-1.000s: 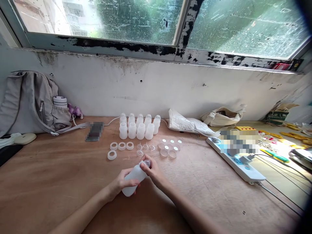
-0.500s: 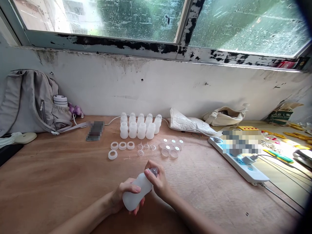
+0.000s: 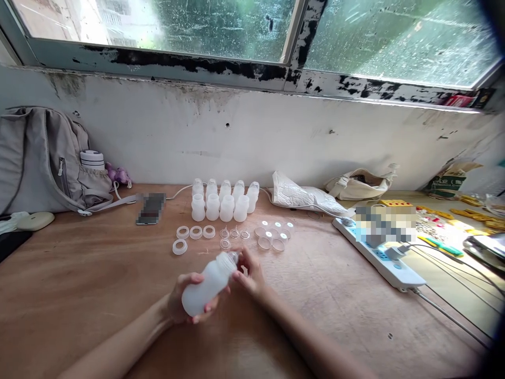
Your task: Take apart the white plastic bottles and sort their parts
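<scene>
A frosted white baby bottle (image 3: 207, 287) is held tilted above the table, its neck toward the upper right. My left hand (image 3: 178, 299) wraps round its body, with fingertips showing underneath. At the neck, my right hand (image 3: 252, 276) has its thumb and fingers closed about the collar and the clear nipple (image 3: 234, 256), which is partly hidden. Beyond my hands lie several white collar rings (image 3: 180, 247), small clear nipples (image 3: 225, 243) and clear round caps (image 3: 278, 242). Behind them stand several open bottles (image 3: 226, 208) and a back row of bottles with clear tops (image 3: 253, 195).
A phone (image 3: 150, 209) and a grey backpack (image 3: 35, 158) are on the left. Toward the right are a white padded bag (image 3: 303, 196), a cream pouch (image 3: 361, 185) and a power strip (image 3: 398, 273) with cables. A wall and window stand behind.
The bottle and both hands have moved left and slightly up. My right hand has loosened from over the bottle's top to its side, so the neck shows more.
</scene>
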A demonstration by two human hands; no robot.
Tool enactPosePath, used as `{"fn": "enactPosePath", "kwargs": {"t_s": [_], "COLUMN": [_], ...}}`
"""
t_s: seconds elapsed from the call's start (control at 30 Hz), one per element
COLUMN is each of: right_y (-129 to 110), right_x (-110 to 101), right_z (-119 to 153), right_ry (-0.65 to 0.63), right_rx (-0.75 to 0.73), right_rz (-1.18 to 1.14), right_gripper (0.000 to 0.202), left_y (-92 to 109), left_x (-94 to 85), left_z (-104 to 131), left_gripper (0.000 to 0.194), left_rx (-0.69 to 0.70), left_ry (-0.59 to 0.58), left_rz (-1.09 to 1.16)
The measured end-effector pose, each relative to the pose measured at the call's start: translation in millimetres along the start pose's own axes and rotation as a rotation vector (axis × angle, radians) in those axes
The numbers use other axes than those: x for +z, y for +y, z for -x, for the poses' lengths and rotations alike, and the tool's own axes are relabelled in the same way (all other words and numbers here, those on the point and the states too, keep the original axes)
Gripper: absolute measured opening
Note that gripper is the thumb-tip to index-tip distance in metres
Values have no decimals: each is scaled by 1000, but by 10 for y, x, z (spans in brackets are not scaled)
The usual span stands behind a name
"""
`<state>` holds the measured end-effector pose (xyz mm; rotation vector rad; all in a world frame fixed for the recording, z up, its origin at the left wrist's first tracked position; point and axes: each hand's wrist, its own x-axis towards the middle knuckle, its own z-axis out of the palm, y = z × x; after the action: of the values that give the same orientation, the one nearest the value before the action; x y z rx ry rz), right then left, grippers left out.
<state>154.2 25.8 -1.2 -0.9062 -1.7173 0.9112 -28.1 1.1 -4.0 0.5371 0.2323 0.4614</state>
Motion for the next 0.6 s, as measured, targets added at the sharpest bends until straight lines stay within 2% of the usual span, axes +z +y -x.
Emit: {"fn": "enactPosePath", "kwargs": {"t_s": [0.1,0.23,0.43,0.6], "right_y": [115,139,99,99], "right_x": [-21,-1,18,6], "right_z": [-79,-70,-31,-49], "right_ry": [122,225,205,234], "right_rx": [78,87,136,141], "right_rz": [69,82,-20,-76], "right_gripper": [23,18,20,26], "left_y": [204,340,311,293], "left_x": [-61,-147,-172,-160], "left_z": [80,128,89,75], "left_gripper": [50,45,42,39], "left_rx": [103,117,20,1], "left_ry": [157,290,281,276], "left_rz": [-228,-417,-542,-572]}}
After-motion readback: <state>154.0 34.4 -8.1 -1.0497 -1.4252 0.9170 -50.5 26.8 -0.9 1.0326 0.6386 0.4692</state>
